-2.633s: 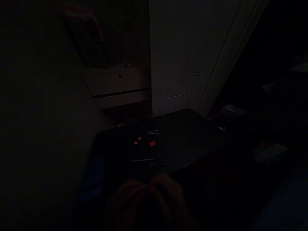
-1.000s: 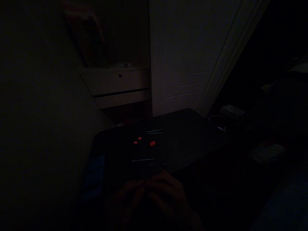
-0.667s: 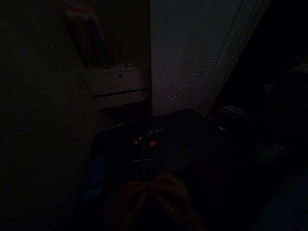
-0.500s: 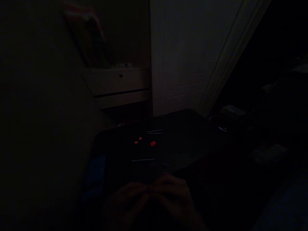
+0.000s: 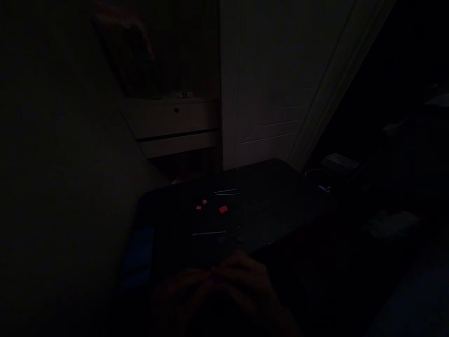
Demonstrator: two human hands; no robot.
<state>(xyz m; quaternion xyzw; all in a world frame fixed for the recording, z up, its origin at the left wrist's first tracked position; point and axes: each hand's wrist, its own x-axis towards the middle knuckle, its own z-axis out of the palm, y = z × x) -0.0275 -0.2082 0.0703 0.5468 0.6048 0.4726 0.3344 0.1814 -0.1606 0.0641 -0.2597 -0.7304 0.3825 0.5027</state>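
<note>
The scene is very dark. My left hand (image 5: 184, 290) and my right hand (image 5: 245, 281) meet at the near edge of a dark table (image 5: 277, 201), fingertips pinched together. Whatever lies between the fingertips is too small and dim to make out. Beyond the hands is a thin metal rod-like tool (image 5: 208, 233). Farther back sit a red block (image 5: 223, 209) and two small orange-red pieces, one piece (image 5: 199, 208) slightly nearer than the other piece (image 5: 204, 201). A pair of tweezers (image 5: 226, 192) lies behind them.
A bluish flat panel (image 5: 136, 257) is at the table's left side. Drawers (image 5: 171, 121) and a pale door (image 5: 266, 93) stand behind the table. To the right are a pale box-like object (image 5: 340, 161) and a small light object (image 5: 324, 188).
Both hands stay together, and my right hand has shifted slightly to the left. The red pieces, rod and tweezers lie where they were.
</note>
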